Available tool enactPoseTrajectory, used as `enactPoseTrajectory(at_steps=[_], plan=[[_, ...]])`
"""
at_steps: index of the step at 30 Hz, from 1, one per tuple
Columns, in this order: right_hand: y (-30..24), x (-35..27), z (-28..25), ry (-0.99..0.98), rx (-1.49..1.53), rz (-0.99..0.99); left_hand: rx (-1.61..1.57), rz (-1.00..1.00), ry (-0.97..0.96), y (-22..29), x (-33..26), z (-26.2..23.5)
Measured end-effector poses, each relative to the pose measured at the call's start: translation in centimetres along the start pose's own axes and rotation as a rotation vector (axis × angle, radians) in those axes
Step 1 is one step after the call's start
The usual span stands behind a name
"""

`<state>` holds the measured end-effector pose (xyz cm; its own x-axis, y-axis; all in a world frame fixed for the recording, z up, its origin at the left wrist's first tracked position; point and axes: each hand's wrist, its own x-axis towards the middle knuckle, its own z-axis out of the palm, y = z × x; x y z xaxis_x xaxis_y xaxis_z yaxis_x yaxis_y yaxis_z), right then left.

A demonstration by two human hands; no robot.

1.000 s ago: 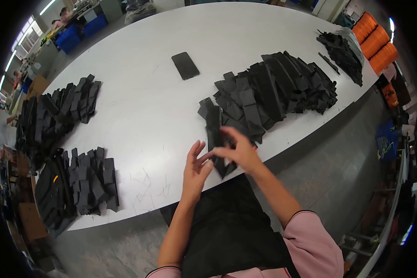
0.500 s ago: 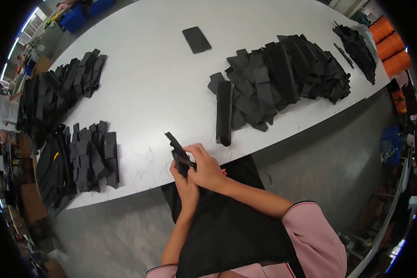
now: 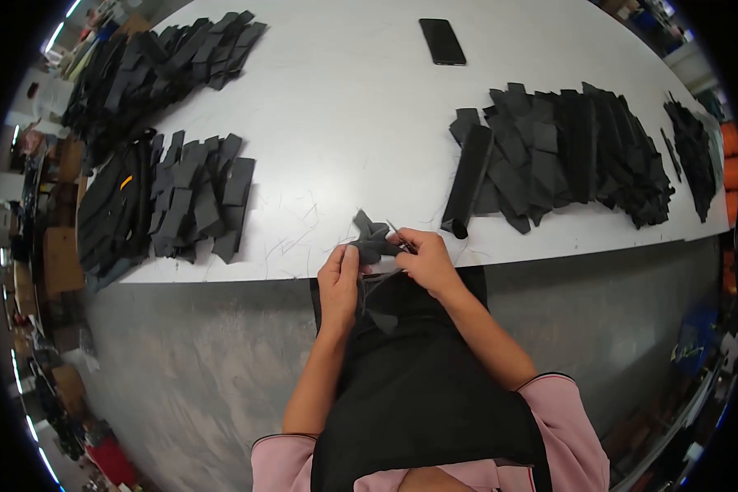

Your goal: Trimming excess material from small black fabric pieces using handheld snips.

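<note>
My left hand (image 3: 339,280) is closed on a dark grey fabric piece (image 3: 371,244) just over the table's near edge. Part of the cloth dangles below the fingers against my black apron (image 3: 422,377). Close to its right, my right hand (image 3: 431,261) grips thread snips (image 3: 400,236), whose thin pointed tip shows beside the cloth. The fingers hide most of the snips, and I cannot tell whether the blades touch the fabric.
On the white table (image 3: 344,123), several dark strips form a pile (image 3: 541,156) at right, with a rolled black piece (image 3: 469,180) beside it. More strips (image 3: 197,193) and a black bag-like item (image 3: 115,213) lie left. A phone (image 3: 443,43) rests farther back.
The view has shifted, so the piles sit differently in it. My hands have moved slightly apart, and the fabric piece is now spread between them with its ends showing.
</note>
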<state>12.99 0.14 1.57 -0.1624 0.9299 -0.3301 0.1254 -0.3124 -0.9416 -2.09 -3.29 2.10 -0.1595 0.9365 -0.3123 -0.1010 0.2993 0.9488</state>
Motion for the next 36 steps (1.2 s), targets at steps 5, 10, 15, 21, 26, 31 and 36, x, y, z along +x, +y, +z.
enactPoseTrajectory(at_steps=[5,10,15,21,26,31,36], plan=[[-2.5,-2.1,-0.9,-0.243,0.39,0.268,-0.34,-0.301,0.004,2.8,-0.6,0.3],[-4.8,-5.1,-0.2,0.17,-0.209,-0.268,-0.21,-0.208,-0.022,3.9,-0.8,0.0],[-6.9,-4.6,-0.8,0.088,-0.672,-0.618,-0.137,-0.15,-0.027,3.8,-0.8,0.0],[-6.9,-4.5,-0.8,0.05,-0.773,-0.738,-0.069,-0.091,-0.048,3.8,-0.9,0.0],[-6.0,-4.2,-0.5,0.12,-0.787,-0.829,-0.007,-0.08,-0.05,4.1,-1.1,0.2],[-5.3,-4.4,-0.2,0.17,-0.744,-0.82,0.009,-0.097,-0.043,3.8,-1.1,0.1],[-4.8,-4.9,-0.3,0.092,-0.379,-0.528,0.139,-0.003,-0.041,3.3,-1.1,0.0]])
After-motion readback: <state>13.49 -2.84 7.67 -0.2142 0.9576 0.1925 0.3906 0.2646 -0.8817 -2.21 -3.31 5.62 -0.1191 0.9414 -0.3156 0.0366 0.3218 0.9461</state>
